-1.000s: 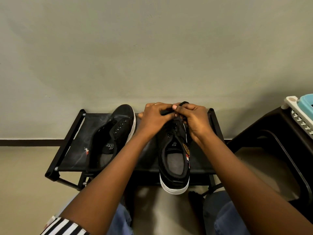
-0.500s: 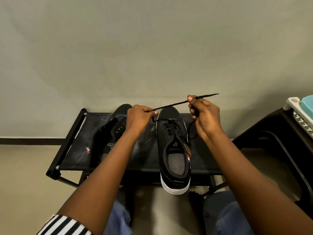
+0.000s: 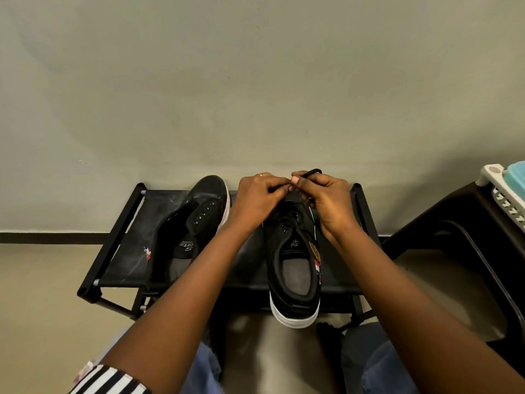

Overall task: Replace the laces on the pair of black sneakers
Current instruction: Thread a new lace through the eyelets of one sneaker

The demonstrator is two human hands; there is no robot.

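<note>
— Where are the hands?
— Both arms reach forward; left hand [image 3: 257,199] and right hand [image 3: 329,200] meet over the toe of the right sneaker [image 3: 294,260] on the black rack [image 3: 119,240], fingers pinching the black lace [image 3: 311,172].
— Any writing?
— An "S" on each tongue; the unlaced left sneaker [image 3: 196,223] shows letters too blurred to read.

A low black rack [image 3: 119,237] with a dark fabric shelf stands against a plain grey-green wall [image 3: 255,81], a dark skirting strip [image 3: 51,237] running along the wall's foot at nine o'clock. At three o'clock sits a dark stool [image 3: 454,237], carrying a white slotted basket [image 3: 502,194] with a teal item [image 3: 515,174] inside. Pale floor [image 3: 34,308] spreads at eight o'clock, blue jeans [image 3: 380,371] and a striped sleeve [image 3: 110,382] along six o'clock.
</note>
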